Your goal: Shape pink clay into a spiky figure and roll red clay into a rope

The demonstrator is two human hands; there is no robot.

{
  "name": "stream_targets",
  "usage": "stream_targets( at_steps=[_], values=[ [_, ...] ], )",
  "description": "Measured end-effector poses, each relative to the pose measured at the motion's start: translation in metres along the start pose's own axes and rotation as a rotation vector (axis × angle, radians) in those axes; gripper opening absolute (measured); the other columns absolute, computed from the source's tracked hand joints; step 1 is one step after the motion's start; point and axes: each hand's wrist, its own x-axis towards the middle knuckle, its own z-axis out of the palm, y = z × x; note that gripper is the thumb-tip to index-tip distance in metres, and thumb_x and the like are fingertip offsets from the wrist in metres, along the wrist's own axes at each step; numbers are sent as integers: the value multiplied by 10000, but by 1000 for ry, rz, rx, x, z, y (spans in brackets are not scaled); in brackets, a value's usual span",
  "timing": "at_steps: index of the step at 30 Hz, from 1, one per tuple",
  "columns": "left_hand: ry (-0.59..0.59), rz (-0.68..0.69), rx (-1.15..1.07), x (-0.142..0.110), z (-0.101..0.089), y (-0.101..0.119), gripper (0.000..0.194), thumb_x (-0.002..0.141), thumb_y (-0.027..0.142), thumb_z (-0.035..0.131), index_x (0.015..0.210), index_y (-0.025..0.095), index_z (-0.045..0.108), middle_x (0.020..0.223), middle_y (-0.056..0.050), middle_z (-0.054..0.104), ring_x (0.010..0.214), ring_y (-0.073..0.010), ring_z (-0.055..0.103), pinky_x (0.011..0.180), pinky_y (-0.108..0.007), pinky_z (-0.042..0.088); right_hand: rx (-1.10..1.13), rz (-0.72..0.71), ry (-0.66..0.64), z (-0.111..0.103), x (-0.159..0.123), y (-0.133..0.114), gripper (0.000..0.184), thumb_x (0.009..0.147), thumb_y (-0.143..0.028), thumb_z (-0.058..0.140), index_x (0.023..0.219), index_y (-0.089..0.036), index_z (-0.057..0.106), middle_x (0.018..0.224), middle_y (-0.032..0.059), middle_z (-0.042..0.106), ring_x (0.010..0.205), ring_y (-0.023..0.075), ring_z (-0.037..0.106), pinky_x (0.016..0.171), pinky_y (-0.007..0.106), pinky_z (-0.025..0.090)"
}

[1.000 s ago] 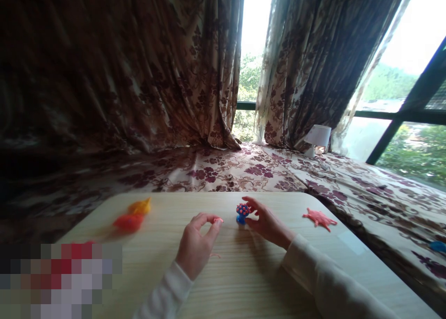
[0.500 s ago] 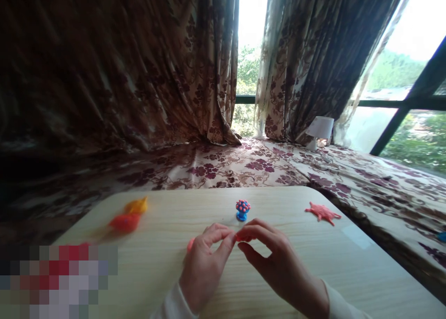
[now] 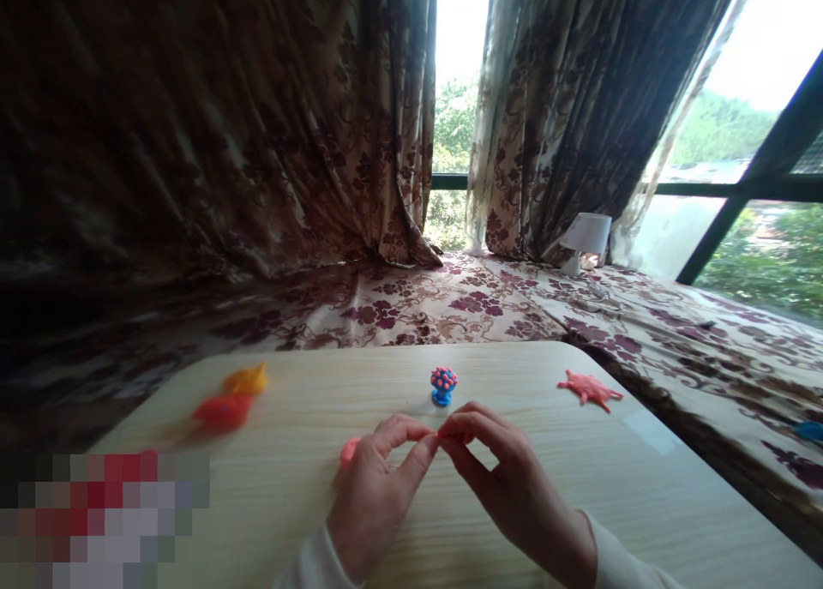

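My left hand (image 3: 379, 486) and my right hand (image 3: 507, 477) meet at their fingertips above the table, both in a pinch. Between them is a tiny bit of pink modelling clay (image 3: 438, 436), mostly covered by the fingers. Just beyond stands a small blue clay piece (image 3: 443, 387), like a cup or tree on a round base, its top dotted with pink balls. A lump of pink clay (image 3: 349, 453) lies on the table, partly hidden behind my left hand.
On the pale wooden table (image 3: 270, 503), a flat pink clay shape (image 3: 590, 389) with pointed limbs lies at the right. Blurred red (image 3: 223, 412) and yellow (image 3: 246, 379) pieces sit at the left. A white lamp (image 3: 587, 234) stands beyond, on flowered cloth (image 3: 476, 302).
The thumb and finger of my right hand have closed together at the tips, where a gap showed before. The view has shifted slightly; the things on the table look unmoved.
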Motion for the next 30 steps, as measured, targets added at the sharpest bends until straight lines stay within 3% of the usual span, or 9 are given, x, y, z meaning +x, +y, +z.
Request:
stream_targets(
  at_steps=[5,12,15,19,22,27,30],
  values=[
    [15,25,-11,0,0,0,192,774,347,545,733,270,715,784,-14,706,788,-204,634,748,-307,482,40,-30,-12,1,0,1,107,850,-149,548,894,-213,621,811,33,623,735,157,590,674,269,484],
    [28,7,-37,0,0,-2,199,753,343,560,641,240,689,789,-25,702,801,-210,631,757,-314,482,2,-15,-28,2,-2,-2,101,854,-179,551,787,-214,617,746,20,607,702,160,580,656,275,476],
    [50,-7,-49,2,-2,-5,194,751,345,562,648,222,670,772,-31,693,806,-215,629,746,-309,488,-24,-11,-44,-6,2,3,102,852,-169,543,893,-229,615,821,29,629,744,162,596,688,281,489],
    [101,-59,-79,5,-6,-11,227,773,381,530,704,199,646,779,-50,689,798,-223,631,619,-279,507,-183,58,18,-21,20,31,539,762,-161,620,1256,-244,422,1127,93,597,999,229,573,836,384,470],
    [128,-96,-112,8,-7,-14,254,771,414,523,749,189,641,780,-57,680,765,-226,626,509,-257,506,-222,97,-6,-18,33,58,659,676,-127,665,1271,-230,400,1195,117,566,1060,261,554,883,444,442],
    [154,-115,-145,9,-7,-14,274,746,436,543,733,181,640,770,-43,651,671,-194,601,435,-239,505,-246,150,-12,9,40,75,470,693,-86,648,1123,-198,495,992,61,660,916,204,615,804,363,493],
    [173,-110,-139,8,-7,-13,262,728,428,565,718,180,646,761,-39,638,686,-194,595,426,-226,503,-269,184,20,5,46,77,317,780,-145,629,1080,-170,528,958,40,656,848,177,623,757,347,510]
  ],
)
